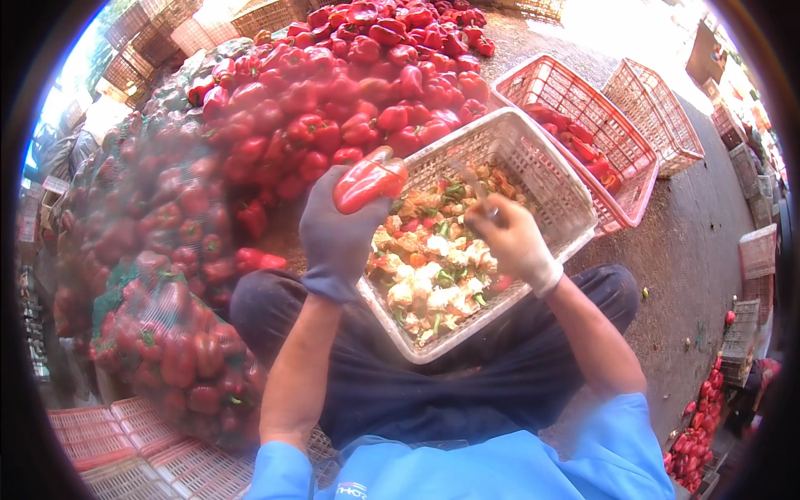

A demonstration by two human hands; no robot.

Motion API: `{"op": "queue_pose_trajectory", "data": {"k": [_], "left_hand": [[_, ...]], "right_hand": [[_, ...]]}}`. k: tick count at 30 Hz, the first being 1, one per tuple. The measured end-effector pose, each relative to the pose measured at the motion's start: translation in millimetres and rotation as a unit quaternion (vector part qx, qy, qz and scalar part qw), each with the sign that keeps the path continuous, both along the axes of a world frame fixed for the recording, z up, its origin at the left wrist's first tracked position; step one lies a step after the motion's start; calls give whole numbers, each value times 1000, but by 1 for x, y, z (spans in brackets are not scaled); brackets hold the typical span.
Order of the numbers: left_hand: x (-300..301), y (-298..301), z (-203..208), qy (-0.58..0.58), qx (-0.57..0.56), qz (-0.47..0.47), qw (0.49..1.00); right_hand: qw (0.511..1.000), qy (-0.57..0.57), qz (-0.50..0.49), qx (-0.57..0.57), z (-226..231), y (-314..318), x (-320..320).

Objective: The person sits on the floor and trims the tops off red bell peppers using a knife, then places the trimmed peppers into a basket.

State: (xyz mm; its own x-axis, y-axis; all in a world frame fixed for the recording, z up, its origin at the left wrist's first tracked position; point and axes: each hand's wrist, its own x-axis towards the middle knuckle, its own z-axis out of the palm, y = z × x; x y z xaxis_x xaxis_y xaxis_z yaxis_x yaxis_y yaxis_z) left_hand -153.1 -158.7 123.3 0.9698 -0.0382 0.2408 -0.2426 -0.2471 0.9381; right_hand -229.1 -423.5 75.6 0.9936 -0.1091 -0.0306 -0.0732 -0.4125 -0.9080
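Nearest, a white basket (pixel 546 179) rests tilted on the person's lap, filled with pale cores, seeds and green stems (pixel 433 267). The left hand (pixel 337 233), in a dark glove, is closed around a red pepper (pixel 369 182), holding it up over the basket's left rim. The right hand (pixel 517 246), in a whitish glove, is curled shut on a small knife (pixel 475 185) over the scraps. Farther off lies a big heap of red peppers (pixel 350 92); netted sacks of peppers (pixel 167 275) stand left, a red crate (pixel 583 117) far right.
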Motion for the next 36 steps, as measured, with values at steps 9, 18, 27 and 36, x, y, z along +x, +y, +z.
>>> {"op": "queue_pose_trajectory", "data": {"k": [9,18,27,36], "left_hand": [[-9,-1,-2,69,62,-220,971],[-19,-7,12,93,27,-214,972],[-25,-23,14,-191,157,-209,946],[-48,-30,9,-311,118,-269,904]], "right_hand": [[961,-64,253,-91,73,0,37],[977,45,197,67,72,-11,34],[993,64,84,59,53,-20,36],[914,221,-48,338,32,-65,22]]}}
